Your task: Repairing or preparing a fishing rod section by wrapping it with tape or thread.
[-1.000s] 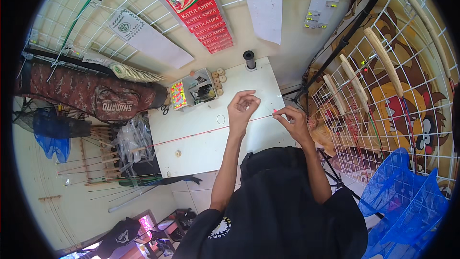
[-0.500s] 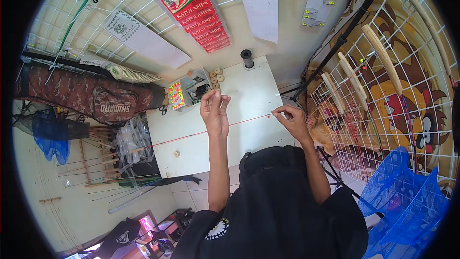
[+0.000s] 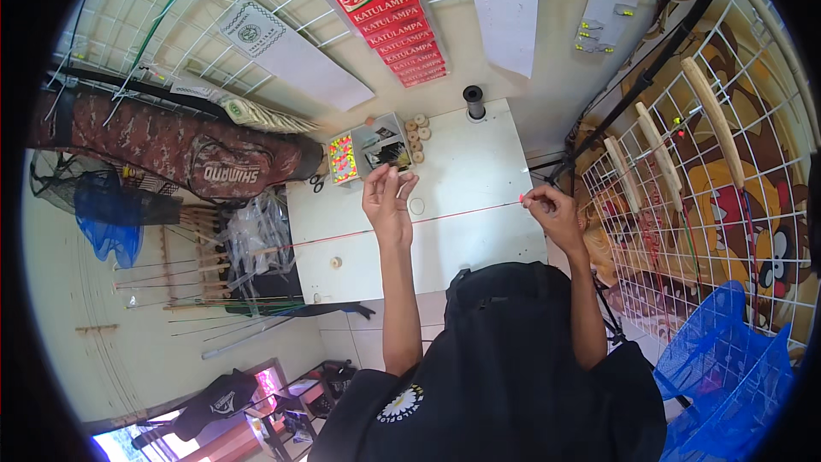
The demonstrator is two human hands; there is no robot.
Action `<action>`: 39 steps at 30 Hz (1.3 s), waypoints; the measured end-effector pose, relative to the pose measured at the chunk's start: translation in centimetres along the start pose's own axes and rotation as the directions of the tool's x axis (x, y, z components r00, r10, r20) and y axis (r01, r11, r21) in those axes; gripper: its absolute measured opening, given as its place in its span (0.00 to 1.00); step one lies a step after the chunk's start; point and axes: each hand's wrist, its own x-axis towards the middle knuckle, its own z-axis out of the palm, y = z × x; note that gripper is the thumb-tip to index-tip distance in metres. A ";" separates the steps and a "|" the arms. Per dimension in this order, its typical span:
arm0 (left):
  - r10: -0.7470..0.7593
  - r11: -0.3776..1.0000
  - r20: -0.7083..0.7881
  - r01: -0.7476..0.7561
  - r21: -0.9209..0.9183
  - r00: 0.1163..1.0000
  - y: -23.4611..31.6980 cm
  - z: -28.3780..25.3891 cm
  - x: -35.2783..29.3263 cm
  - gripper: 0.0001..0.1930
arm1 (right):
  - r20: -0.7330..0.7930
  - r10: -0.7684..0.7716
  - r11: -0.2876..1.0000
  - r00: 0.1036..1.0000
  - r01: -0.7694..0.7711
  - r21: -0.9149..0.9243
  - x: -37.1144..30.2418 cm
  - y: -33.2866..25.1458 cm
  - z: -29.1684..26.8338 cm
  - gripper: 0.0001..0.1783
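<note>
A thin red fishing rod (image 3: 466, 213) crosses above the white table (image 3: 445, 248), running from the left side toward my right hand (image 3: 556, 216). The fingers of that hand are pinched at its thin end, where a small bright red bead (image 3: 522, 198) shows against the fingertips. My left hand (image 3: 392, 210) is raised over the middle of the rod, thumb and fingertips brought together. Whatever they hold is too fine to make out. Close to this hand, a thin pale ring (image 3: 416, 205) shows over the tabletop.
Behind my left hand are a tray of colourful small floats (image 3: 342, 159), a grey box (image 3: 385, 139) and several pale spools (image 3: 418, 133). A black tube (image 3: 474, 103) stands at the back. Scissors (image 3: 318, 182) and a small spool (image 3: 336, 263) lie left. Wire racks (image 3: 633, 231) and blue netting (image 3: 727, 376) flank the right.
The whole view has shifted, so the table sits farther right. The red bead, earlier a little apart from my right fingertips, is now against them. My left hand stays raised and pinched.
</note>
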 end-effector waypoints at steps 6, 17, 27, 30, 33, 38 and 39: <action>0.043 0.999 -0.062 -0.041 0.033 0.997 1.4 -1.5 0.0 0.11 | -0.004 -0.052 0.998 0.999 0.052 -0.041 0.3 0.1 0.2 0.07; -0.226 0.153 0.215 -0.183 0.971 0.950 -0.4 -2.5 -1.1 0.25 | 0.062 -0.103 0.975 0.993 0.113 -0.191 0.1 -1.8 0.5 0.05; -0.292 0.621 0.671 -0.399 0.675 0.682 -0.8 7.3 -3.8 0.26 | 0.119 -0.131 0.967 0.984 0.154 -0.201 0.0 -2.5 0.8 0.05; -0.284 0.441 0.603 -0.457 0.772 0.745 0.0 7.0 -3.9 0.27 | 0.101 -0.153 0.964 0.983 0.171 -0.205 -0.1 -2.2 0.6 0.05; -0.218 0.018 0.488 -0.496 0.868 0.845 0.6 7.0 -4.5 0.28 | 0.105 -0.145 0.963 0.984 0.164 -0.213 -0.2 -2.6 0.4 0.05; -0.060 0.497 0.709 -0.595 0.631 0.702 0.0 10.3 -7.2 0.20 | 0.151 -0.125 0.931 0.980 0.169 -0.324 -0.4 -3.5 0.3 0.06; -0.135 0.632 0.724 -0.504 0.589 0.676 -0.6 10.6 -7.2 0.18 | 0.152 -0.126 0.931 0.980 0.170 -0.324 -0.4 -2.9 0.4 0.06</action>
